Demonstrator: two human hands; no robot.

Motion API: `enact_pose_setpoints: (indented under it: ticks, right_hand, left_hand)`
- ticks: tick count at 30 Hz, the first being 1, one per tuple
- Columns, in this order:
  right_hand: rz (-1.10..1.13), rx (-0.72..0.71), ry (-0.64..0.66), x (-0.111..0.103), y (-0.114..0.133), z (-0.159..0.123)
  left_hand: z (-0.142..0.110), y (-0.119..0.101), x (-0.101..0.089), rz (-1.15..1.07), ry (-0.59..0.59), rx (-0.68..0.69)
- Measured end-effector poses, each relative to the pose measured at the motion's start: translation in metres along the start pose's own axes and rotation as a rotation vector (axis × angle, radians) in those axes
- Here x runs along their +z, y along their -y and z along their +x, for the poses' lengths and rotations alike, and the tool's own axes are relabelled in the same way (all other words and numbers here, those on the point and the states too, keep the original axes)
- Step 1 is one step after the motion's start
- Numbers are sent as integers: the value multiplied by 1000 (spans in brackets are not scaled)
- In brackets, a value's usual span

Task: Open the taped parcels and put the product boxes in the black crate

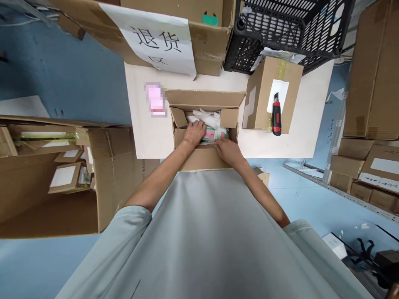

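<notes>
An open cardboard box stands on a white table right in front of me, its flaps folded out. Inside lie white packing paper and a green and pink packet. My left hand reaches into the box, fingers curled down onto the packet's left end. My right hand rests at the box's near right edge, fingertips touching the packet's right side.
A sealed smaller carton stands to the right with a red and black utility knife on top. Behind are a labelled big carton and a black plastic crate. A large open carton of small boxes stands left; shelves with cartons right.
</notes>
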State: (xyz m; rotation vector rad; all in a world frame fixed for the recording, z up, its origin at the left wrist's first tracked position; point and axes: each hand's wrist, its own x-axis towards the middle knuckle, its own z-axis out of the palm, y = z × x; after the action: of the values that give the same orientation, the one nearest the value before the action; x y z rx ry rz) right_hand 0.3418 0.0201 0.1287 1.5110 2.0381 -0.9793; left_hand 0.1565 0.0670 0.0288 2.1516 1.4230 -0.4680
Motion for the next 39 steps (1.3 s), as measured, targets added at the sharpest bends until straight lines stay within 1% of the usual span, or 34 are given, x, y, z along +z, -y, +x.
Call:
enact_pose_setpoints:
  ticks: [3,5,9,12,16,18,20,25,29,31,33,35,37,39]
  right_hand:
    - [7,-7,-21,-1,-2,-1]
    - [16,-7,-47,-4,-3,-2]
    - [40,23,-117,-9,-10,-6]
    - [60,41,-169,-11,-18,-7]
    - [88,25,-276,-14,-27,-5]
    - [100,-8,-340,-17,-29,-4]
    - [103,-52,-377,-22,-29,-4]
    - [33,-140,-379,-36,-18,-8]
    - [-31,-112,-376,-47,-5,-17]
    - [-2,-83,-407,-50,-1,-22]
    - [103,-55,-479,-51,0,-27]
    - [302,-44,-572,-51,-2,-30]
    - [604,-65,-661,-51,-4,-32]
    - [978,-112,-681,-51,-3,-34]
  left_hand:
    - [5,0,-5,-15,45,-13]
    - [4,1,-10,-16,55,-6]
    - [-6,5,-23,8,72,25]
    - [-16,5,-37,41,63,44]
    - [-29,2,-66,83,23,80]
    - [-37,0,-82,90,-9,108]
    - [-45,-1,-99,93,-36,128]
    - [-66,-4,-132,86,-120,144]
    - [-79,-5,-155,43,-180,188]
    - [-85,-3,-167,1,-219,243]
    - [-91,3,-177,-91,-304,313]
    - [-96,13,-183,-244,-429,351]
    - [-99,22,-182,-467,-556,314]
    - [-98,29,-174,-770,-620,234]
